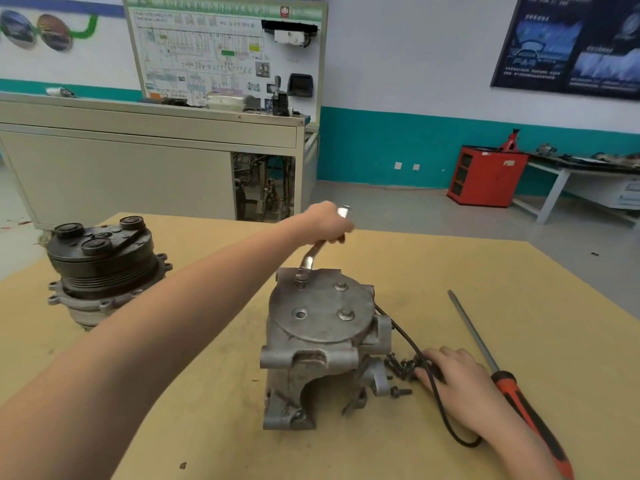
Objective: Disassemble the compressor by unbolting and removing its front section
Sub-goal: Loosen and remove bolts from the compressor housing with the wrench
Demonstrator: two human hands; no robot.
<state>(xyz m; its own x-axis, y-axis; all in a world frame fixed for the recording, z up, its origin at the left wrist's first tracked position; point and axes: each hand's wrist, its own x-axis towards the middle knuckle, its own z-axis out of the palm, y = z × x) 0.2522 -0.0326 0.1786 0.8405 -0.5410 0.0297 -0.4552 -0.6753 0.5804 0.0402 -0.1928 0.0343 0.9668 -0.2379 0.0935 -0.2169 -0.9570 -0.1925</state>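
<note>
The compressor (318, 341) stands on end near the middle of the tabletop (207, 393), round end plate (322, 306) facing up. The left hand (329, 221) grips the far end of the wrench (311, 258), fingers curled round the shank; the wrench head sits on the rear-left bolt (300, 280). Two bolt heads (341, 286) are seated on the right side of the plate, and the near-left hole (299, 313) is empty. To do this step well, seat the wrench fully and squarely on the bolt head before applying load, pull in a smooth arc, and brace the housing, which stands unclamped and is judged liable to tip or rotate. The right hand (453, 379) lies on the tabletop just beside the housing, fingers relaxed and holding nothing, over the black cable (436, 400) and next to the loose bolts (398, 367); moving it onto the housing would steady the work. Place each removed bolt with that group. A screwdriver (502, 375) lies to the right, and a pulley assembly (100, 265) stands well apart at the left edge. The tabletop is tan board, scuffed and oil-marked. Behind stand a grey cabinet (138, 161) carrying a wiring-diagram board (225, 50), a red cabinet (485, 174) on the floor, and a dark poster (571, 43).
</note>
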